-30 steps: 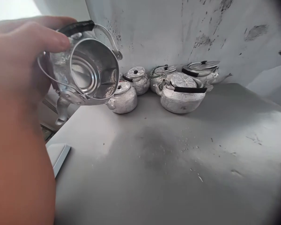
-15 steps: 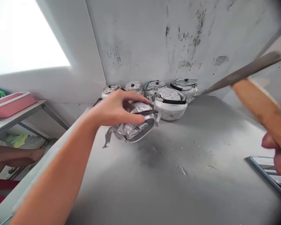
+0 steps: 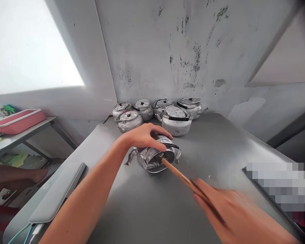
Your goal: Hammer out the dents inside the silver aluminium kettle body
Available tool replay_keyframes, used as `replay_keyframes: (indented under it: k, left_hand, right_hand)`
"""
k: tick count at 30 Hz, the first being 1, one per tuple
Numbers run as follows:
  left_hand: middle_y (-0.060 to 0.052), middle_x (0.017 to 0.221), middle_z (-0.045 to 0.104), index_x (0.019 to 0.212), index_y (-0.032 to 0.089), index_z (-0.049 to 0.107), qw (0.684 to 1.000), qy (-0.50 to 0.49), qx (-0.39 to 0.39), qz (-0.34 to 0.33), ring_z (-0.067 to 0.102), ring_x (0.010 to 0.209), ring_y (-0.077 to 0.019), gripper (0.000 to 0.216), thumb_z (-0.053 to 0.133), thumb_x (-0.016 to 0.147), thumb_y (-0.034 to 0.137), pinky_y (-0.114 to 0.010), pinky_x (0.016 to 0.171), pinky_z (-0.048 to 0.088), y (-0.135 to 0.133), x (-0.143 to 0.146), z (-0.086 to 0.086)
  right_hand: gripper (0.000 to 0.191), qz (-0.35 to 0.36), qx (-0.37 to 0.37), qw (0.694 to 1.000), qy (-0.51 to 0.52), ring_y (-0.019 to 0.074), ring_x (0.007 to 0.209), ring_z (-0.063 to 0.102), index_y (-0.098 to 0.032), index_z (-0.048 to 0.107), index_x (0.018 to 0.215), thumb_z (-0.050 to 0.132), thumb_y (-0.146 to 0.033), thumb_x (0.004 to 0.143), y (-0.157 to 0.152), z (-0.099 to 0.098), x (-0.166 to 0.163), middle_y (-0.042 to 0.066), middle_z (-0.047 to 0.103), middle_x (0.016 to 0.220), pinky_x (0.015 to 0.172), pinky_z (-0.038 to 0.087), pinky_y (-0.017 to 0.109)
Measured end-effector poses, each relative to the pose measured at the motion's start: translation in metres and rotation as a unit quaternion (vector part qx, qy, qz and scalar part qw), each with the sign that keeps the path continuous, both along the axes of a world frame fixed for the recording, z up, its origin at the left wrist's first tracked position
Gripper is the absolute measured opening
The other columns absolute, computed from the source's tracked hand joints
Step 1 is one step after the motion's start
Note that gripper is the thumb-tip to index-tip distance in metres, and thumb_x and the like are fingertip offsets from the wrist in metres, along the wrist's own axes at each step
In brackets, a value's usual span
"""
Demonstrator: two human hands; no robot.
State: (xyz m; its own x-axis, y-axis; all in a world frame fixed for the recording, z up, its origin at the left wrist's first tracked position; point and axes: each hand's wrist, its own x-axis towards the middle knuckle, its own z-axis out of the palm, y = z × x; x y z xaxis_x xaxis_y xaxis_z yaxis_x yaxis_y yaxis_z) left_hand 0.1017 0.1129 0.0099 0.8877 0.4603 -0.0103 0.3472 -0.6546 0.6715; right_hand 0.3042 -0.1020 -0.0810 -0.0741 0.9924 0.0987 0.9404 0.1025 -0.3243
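Observation:
My left hand (image 3: 144,136) presses down on a small lidless aluminium kettle (image 3: 155,157) that lies tilted on the grey table (image 3: 132,210), its open mouth turned toward me and its spout to the left. My right hand (image 3: 226,206) grips the wooden handle of a file (image 3: 179,174), and the tool's metal end reaches into the kettle's mouth. The right hand is blurred.
Several finished kettles with lids (image 3: 176,118) stand in a cluster at the table's far edge against a stained wall. A flat grey slab (image 3: 58,193) lies at the left edge, a blurred-out flat object (image 3: 277,183) at the right. A side table with a pink tray (image 3: 17,120) stands left.
The kettle went from raised near my face down onto the table. The right hand brought the file from raised at the right down into the kettle's mouth.

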Motion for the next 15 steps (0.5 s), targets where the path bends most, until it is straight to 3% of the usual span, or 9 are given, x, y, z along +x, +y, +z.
replay_keyframes:
  k: [2,5,10,13,15]
  left_hand:
    - [0.001,0.123,0.065,0.115,0.028,0.072,1.0,0.003,0.005,-0.011,0.059,0.106,-0.0208,0.043,0.073,0.073,0.035,-0.026,0.085,0.044,-0.002,0.003,0.001]
    - [0.002,0.135,0.056,0.112,0.031,0.074,0.999,0.017,0.027,0.007,0.056,0.115,-0.0221,0.04,0.074,0.073,0.039,-0.025,0.09,0.044,-0.004,0.005,0.005]
    - [0.001,0.12,0.064,0.123,0.033,0.067,0.999,0.029,0.019,0.033,0.061,0.101,-0.0207,0.059,0.078,0.067,0.045,-0.026,0.082,0.047,-0.006,0.005,0.009]
    - [0.001,0.104,0.07,0.119,0.031,0.069,0.998,0.051,0.015,0.03,0.063,0.091,-0.0196,0.054,0.076,0.069,0.05,-0.026,0.076,0.047,-0.008,0.006,0.009]
    - [0.002,0.107,0.07,0.116,0.032,0.071,0.997,0.062,0.022,0.036,0.063,0.097,-0.0212,0.05,0.073,0.071,0.055,-0.027,0.08,0.047,-0.009,0.008,0.01]
  right_hand:
    - [0.016,0.021,-0.076,0.996,-0.04,0.0233,0.047,0.062,-0.026,0.055,0.089,0.041,-0.03,0.097,0.015,0.016,-0.016,0.0,0.067,0.06,0.048,0.019,0.033]
    - [0.018,-0.004,-0.108,0.993,-0.056,0.0251,0.053,0.063,-0.024,0.052,0.09,0.035,-0.025,0.098,0.031,0.025,-0.029,0.003,0.068,0.065,0.05,0.017,0.032]
    - [0.023,-0.057,-0.095,0.99,0.086,0.0195,0.054,0.055,-0.025,0.052,0.088,0.034,-0.029,0.101,0.045,0.019,-0.038,0.001,0.065,0.067,0.051,0.027,0.029]
    - [0.035,-0.091,-0.097,0.978,0.162,0.0157,0.049,0.044,-0.025,0.046,0.075,0.03,-0.039,0.102,0.042,0.012,-0.041,-0.002,0.056,0.059,0.049,0.027,0.028]
    - [0.038,-0.107,-0.102,0.97,0.195,0.0145,0.049,0.04,-0.024,0.044,0.071,0.029,-0.041,0.102,0.039,0.006,-0.043,-0.003,0.052,0.057,0.048,0.027,0.027]
